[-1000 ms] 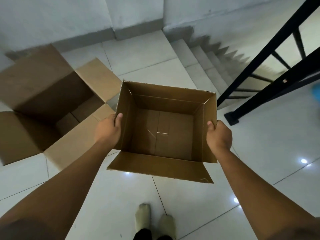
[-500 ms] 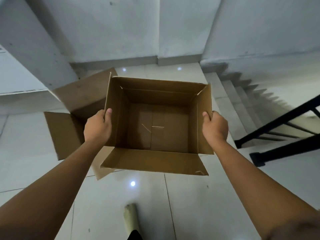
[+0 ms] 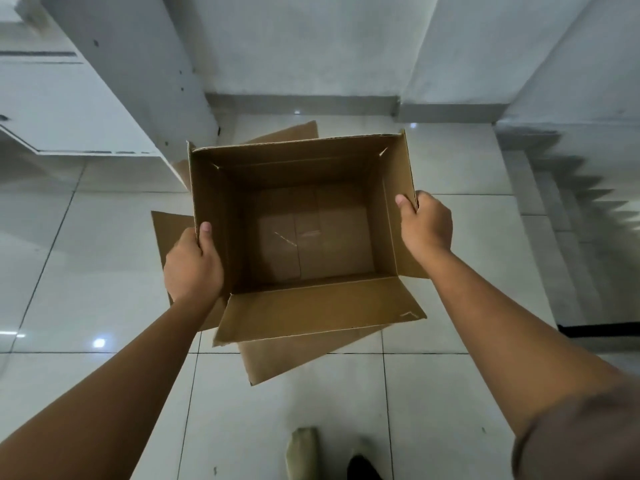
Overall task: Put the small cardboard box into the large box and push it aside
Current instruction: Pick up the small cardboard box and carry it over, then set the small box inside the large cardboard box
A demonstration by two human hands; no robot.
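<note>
Head cam: small box (image 3: 304, 233), gripped by left hand (image 3: 192, 268) & right hand (image 3: 427, 225), has swung over large box (image 3: 298, 355), so prob. ready to lower.

Bare forearms; pale, perhaps beige, shoes (image 3: 302, 452)

Matt brown cardboard box (image 3: 304, 237) above glossy, smooth tiled floor (image 3: 450, 393).
</note>
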